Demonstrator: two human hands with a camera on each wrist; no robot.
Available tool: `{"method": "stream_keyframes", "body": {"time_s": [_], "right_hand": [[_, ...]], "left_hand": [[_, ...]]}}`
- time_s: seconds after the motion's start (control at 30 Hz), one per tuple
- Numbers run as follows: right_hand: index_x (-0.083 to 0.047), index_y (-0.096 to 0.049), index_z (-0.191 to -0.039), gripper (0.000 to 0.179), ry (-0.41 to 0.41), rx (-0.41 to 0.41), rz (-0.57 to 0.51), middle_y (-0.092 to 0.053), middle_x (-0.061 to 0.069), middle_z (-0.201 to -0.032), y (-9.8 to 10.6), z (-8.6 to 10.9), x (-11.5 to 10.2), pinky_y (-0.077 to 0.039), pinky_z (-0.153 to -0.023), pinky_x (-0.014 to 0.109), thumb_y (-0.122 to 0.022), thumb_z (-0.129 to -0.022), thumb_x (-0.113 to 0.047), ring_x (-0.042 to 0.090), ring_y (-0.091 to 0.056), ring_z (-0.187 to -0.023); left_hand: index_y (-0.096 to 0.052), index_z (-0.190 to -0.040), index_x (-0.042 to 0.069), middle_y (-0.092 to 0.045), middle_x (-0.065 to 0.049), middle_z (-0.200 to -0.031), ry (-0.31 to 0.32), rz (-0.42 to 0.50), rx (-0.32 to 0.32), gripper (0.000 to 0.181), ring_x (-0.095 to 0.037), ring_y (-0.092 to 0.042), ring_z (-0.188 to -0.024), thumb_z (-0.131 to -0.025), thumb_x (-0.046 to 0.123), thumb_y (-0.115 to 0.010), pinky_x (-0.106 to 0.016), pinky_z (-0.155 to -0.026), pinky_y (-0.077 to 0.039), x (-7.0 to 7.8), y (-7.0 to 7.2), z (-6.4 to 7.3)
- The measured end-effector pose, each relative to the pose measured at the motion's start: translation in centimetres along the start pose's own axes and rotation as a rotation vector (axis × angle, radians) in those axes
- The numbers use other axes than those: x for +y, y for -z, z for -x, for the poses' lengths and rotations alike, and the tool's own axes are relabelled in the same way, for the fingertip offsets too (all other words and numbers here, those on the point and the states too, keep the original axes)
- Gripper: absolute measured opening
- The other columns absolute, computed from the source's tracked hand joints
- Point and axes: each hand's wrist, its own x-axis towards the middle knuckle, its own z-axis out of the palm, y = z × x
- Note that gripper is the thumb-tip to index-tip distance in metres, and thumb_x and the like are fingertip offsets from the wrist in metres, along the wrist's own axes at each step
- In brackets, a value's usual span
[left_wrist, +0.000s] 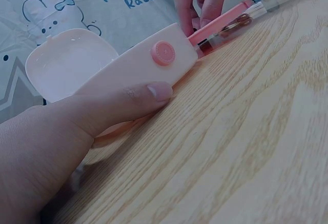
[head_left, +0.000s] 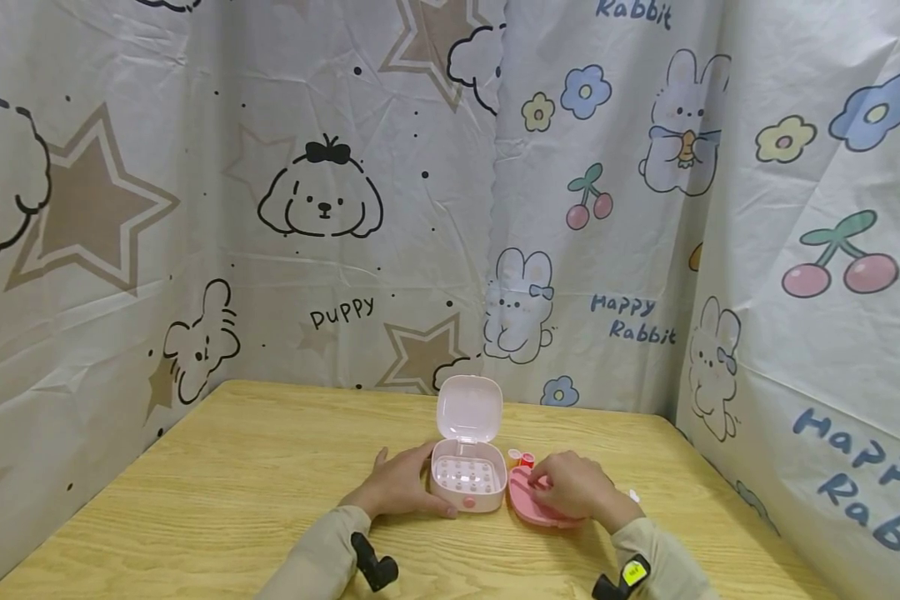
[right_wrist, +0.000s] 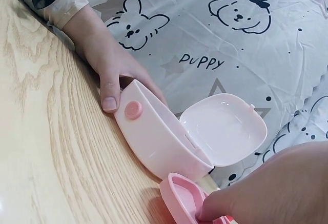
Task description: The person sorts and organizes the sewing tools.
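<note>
A small pale pink box [head_left: 476, 500] stands on the table, its rounded lid [head_left: 470, 407] tipped up at the back. Rows of small printed marks show on its inside floor. My left hand [head_left: 399, 485] grips the box from the left, the thumb across the front near the round pink button [left_wrist: 163, 53]. To the right of the box lies a darker pink shallow tray [head_left: 523, 503] with moulded hollows. My right hand [head_left: 573, 485] reaches down over this tray and pinches it, fingertips inside its hollow; part of the tray is hidden under the hand.
Small red-topped [head_left: 527, 459] and orange pieces sit just behind the tray. A small white item [head_left: 633, 496] shows beyond the right wrist. The wooden table [head_left: 270, 467] meets a printed curtain [head_left: 330, 292] at the back and sides.
</note>
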Motion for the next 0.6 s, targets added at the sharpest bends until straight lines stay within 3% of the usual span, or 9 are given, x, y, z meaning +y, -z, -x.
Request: {"method": "stream_keyframes", "body": {"time_s": [0.6], "right_hand": [[-0.014,-0.082,-0.095,0.009,-0.002,-0.023,0.007,-0.059,-0.002,-0.079,-0.79,-0.22,0.19,-0.041,-0.055,0.035,-0.082,-0.088,-0.021,0.017,-0.052,-0.069]], "left_hand": [[-0.046,-0.156,0.021,-0.052,0.001,-0.153,-0.004,-0.003,0.001,0.115,-0.028,-0.044,-0.142,-0.061,0.071,-0.089,-0.08,-0.11,0.002,-0.02,-0.03,0.01]]}}
